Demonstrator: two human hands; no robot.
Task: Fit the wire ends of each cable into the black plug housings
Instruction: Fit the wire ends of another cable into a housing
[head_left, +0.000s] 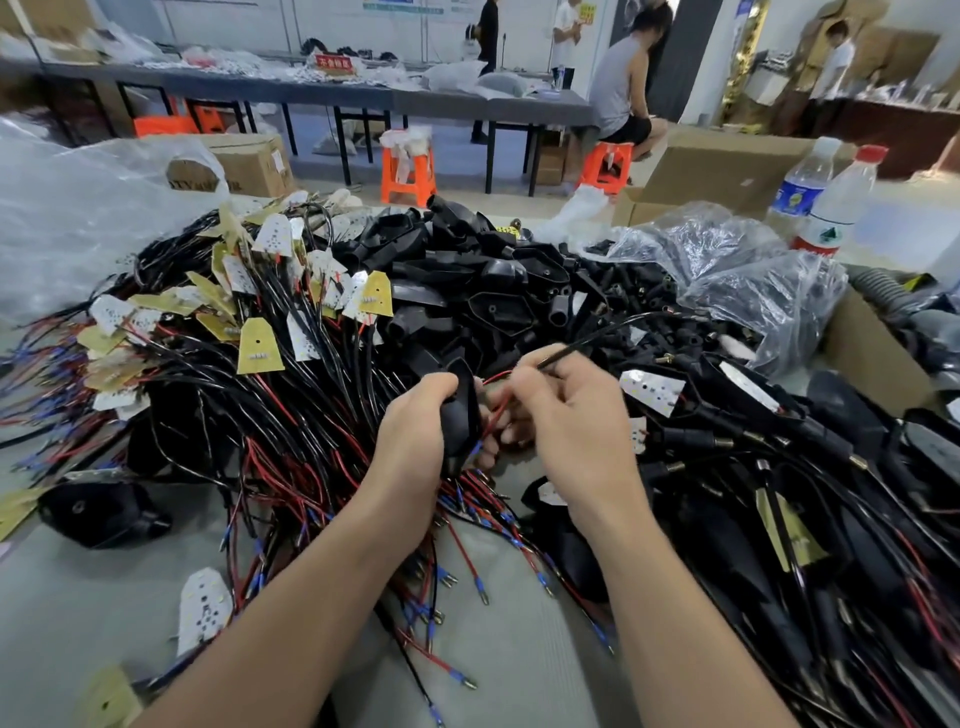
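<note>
My left hand grips a black plug housing upright at the middle of the table. My right hand pinches a black cable that arcs up to the right; its red wire runs down beside the housing, and whether the wire touches it is hidden by my fingers. A heap of empty black housings lies behind my hands. Cables with red and black wires and small circuit boards spread to the left. Loose wire ends with blue sleeves lie under my wrists.
Finished cables with housings pile up on the right. A clear bag of small black parts and two water bottles stand at the back right, by a cardboard box. A lone housing lies at the left. People sit and stand at far tables.
</note>
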